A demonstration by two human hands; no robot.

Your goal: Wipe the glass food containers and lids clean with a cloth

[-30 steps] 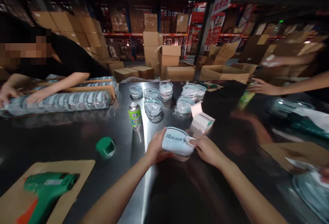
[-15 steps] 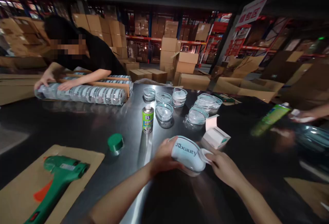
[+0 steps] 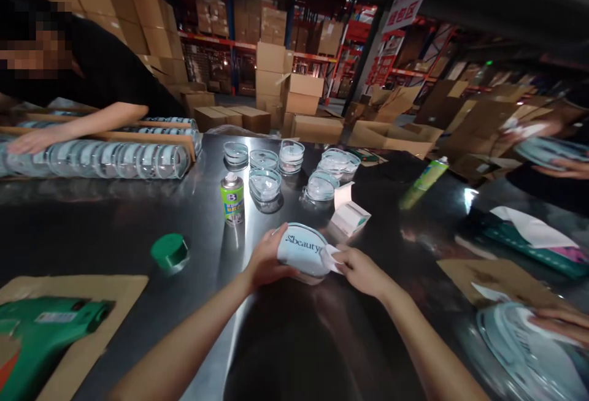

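Observation:
My left hand (image 3: 269,257) grips the left side of a clear oval cosmetic pouch (image 3: 301,254) with "beauty" lettering, tilted so the printed face points up at me. Between the fingers of my right hand (image 3: 361,271) is a white wipe (image 3: 331,258), pressed against the pouch's right edge. Just beyond the pouch stands an opened white carton (image 3: 350,218). A green spray can (image 3: 232,198) stands upright to the left of it, and a green cap (image 3: 169,251) lies nearer on the metal table.
Several clear pouches (image 3: 265,184) stand farther back. A green glue gun (image 3: 46,321) lies on cardboard at left. A co-worker (image 3: 105,64) reaches over rows of pouches (image 3: 115,159). Other people's hands hold pouches (image 3: 529,339) at right, near another spray can (image 3: 426,181).
The view has turned right, so the table's things appear farther left. My hands still hold the pouch and wipe. More of the people working at right has come into view.

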